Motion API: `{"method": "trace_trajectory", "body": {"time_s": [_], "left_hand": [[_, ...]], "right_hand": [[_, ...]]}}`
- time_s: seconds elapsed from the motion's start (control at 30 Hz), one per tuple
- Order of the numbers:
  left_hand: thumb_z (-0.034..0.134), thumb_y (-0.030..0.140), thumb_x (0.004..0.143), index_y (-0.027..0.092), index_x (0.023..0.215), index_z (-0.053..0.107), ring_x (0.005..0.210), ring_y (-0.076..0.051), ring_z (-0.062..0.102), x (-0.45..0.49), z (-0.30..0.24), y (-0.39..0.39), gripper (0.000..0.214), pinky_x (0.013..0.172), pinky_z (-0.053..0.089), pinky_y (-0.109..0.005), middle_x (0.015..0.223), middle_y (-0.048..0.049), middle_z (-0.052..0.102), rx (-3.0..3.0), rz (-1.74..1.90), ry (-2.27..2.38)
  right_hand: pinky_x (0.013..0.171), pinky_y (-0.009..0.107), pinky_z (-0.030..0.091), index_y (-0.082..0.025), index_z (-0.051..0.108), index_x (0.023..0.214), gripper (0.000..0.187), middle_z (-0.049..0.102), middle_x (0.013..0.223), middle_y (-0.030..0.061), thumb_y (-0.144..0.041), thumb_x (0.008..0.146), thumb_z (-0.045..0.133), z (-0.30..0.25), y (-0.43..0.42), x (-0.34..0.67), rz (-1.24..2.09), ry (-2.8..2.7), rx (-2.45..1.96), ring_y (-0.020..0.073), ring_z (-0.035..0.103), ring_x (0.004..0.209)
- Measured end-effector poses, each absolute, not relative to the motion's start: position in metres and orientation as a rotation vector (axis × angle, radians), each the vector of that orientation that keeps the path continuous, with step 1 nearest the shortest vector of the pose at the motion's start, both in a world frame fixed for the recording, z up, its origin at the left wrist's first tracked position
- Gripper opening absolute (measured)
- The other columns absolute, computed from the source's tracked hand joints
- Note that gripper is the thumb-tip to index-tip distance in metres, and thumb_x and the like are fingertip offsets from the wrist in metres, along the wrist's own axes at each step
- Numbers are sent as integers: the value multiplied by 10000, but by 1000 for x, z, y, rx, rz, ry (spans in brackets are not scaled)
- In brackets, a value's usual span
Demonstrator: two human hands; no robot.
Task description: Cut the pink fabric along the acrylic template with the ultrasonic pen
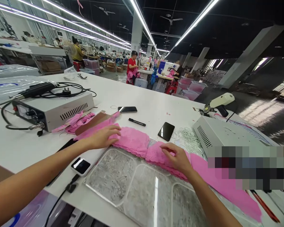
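A long strip of pink lace fabric (pixel 134 140) lies across the white table, over the far edge of a clear plastic sheet (pixel 123 183). My left hand (pixel 104 136) rests flat on the left part of the strip, fingers stretched out. Further right, my right hand (pixel 177 157) presses on a bunched part of the same strip, fingers spread and slightly curled.
On the table (pixel 144 104) stand a grey control box with cables (pixel 54 108) at left and a white machine (pixel 217 132) at right. Two phones (pixel 127 109) (pixel 166 131), a black marker (pixel 137 122), a small device (pixel 80 166) and white cord (pixel 188 137) lie nearby. People sit sewing far behind.
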State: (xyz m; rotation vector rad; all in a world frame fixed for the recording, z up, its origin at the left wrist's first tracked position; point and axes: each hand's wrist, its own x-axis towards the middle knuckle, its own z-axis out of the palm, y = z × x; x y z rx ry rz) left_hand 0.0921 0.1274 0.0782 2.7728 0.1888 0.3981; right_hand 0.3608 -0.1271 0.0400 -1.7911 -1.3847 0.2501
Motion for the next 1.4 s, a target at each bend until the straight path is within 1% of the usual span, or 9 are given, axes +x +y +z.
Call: {"method": "trace_trajectory", "body": {"time_s": [0.13, 0.23, 0.4, 0.67, 0.83, 1.0, 1.13, 1.27, 1.4], "left_hand": [[600, 315, 929, 203, 1005, 674, 1087, -195, 606, 153, 73, 68, 154, 991, 454, -295, 1141, -65, 652, 2755, 317, -60], [753, 251, 798, 179, 950, 676, 1025, -226, 627, 200, 59, 37, 185, 924, 480, -309, 1084, -76, 668, 2765, 219, -170], [602, 114, 885, 144, 757, 647, 852, -178, 640, 234, 44, 33, 139, 835, 514, -310, 885, -52, 664, 2755, 109, -168], [582, 346, 971, 141, 1154, 608, 944, -184, 646, 230, 52, 41, 276, 822, 568, -372, 1118, -74, 638, 2664, 25, -61], [585, 321, 970, 127, 1065, 633, 937, -179, 650, 231, 65, 35, 221, 841, 558, -380, 1051, -61, 657, 2651, 60, 28], [529, 140, 949, 137, 883, 648, 984, -172, 646, 231, 79, 30, 137, 896, 510, -314, 1021, -55, 686, 2673, 117, 27], [644, 242, 883, 167, 873, 634, 1016, -196, 637, 223, 75, 23, 76, 886, 494, -289, 1085, -64, 663, 2716, 127, -32], [783, 271, 742, 179, 928, 603, 1120, -278, 593, 210, 56, 14, 275, 970, 461, -387, 1216, -107, 609, 2784, 124, -62], [671, 178, 816, 165, 916, 586, 1145, -283, 574, 207, 39, 11, 131, 1002, 439, -434, 1227, -129, 603, 2811, 178, -10]], "right_hand": [[709, 337, 581, -224, 720, 948, 231, 740, 926, 70, -387, 829, 609, 39, -171, 377, 307, -1355, -1891, 205, 698, 808], [801, 369, 576, -221, 713, 983, 275, 733, 989, 81, -403, 781, 672, 31, -183, 377, 312, -1376, -1913, 226, 694, 894], [873, 384, 544, -227, 709, 916, 220, 711, 1015, 90, -394, 785, 653, 17, -180, 376, 294, -1389, -1897, 235, 667, 971], [803, 342, 549, -221, 701, 797, 279, 722, 945, 84, -428, 880, 534, 12, -176, 379, 301, -1319, -1840, 209, 675, 887], [716, 316, 550, -210, 695, 848, 295, 719, 893, 80, -439, 892, 515, 15, -177, 375, 229, -1289, -1850, 198, 669, 811], [819, 393, 534, -208, 679, 958, 222, 695, 995, 96, -360, 811, 613, 8, -174, 369, 29, -1260, -1918, 244, 645, 922], [806, 376, 536, -220, 678, 902, 186, 694, 931, 80, -316, 864, 524, 3, -174, 370, -32, -1297, -1918, 221, 649, 888], [847, 376, 542, -222, 683, 952, 189, 700, 987, 82, -334, 847, 573, 2, -179, 371, -27, -1376, -1891, 222, 652, 943], [873, 405, 546, -223, 686, 959, 190, 700, 1020, 90, -342, 840, 598, 2, -183, 370, -16, -1426, -1887, 237, 652, 978]]}}
